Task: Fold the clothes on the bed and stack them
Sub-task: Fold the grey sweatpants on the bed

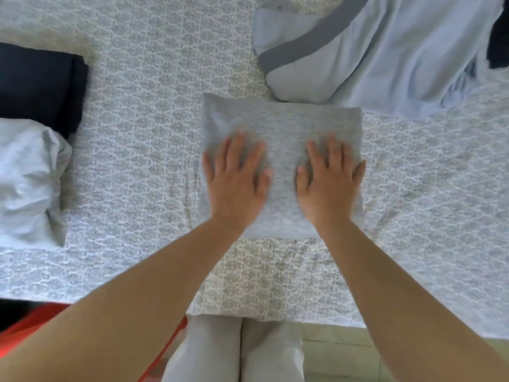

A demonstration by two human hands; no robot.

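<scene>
Across the whole view, bed point(137, 161): covered by a patterned grey-and-white sheet; its near edge is seen low in the view, above the person's pale trouser legs.
Far right, light blue garment point(385, 59): left unfolded and rumpled, crossed by a grey band; its near fold lies just beside the far edge of the grey piece.
Left edge, dark folded garment point(38, 84): laid flat, with a pale grey bundle point(27, 177) touching its near side; both are well apart from the hands.
Centre, folded grey garment point(281, 172): laid as a flat square on the sheet, its corners squared.
Left hand point(237, 177): pressed palm-down on the left half of the grey square, fingers straight and slightly spread.
Right hand point(330, 180): pressed palm-down on the right half, fingers likewise straight and spread; the little finger reaches the right edge.
Far right corner, dark cloth point(498, 37): only a part is seen, on the blue garment.
Open room: bare sheet is left between the square and the left pile, to the right of the square, and towards the near edge.
</scene>
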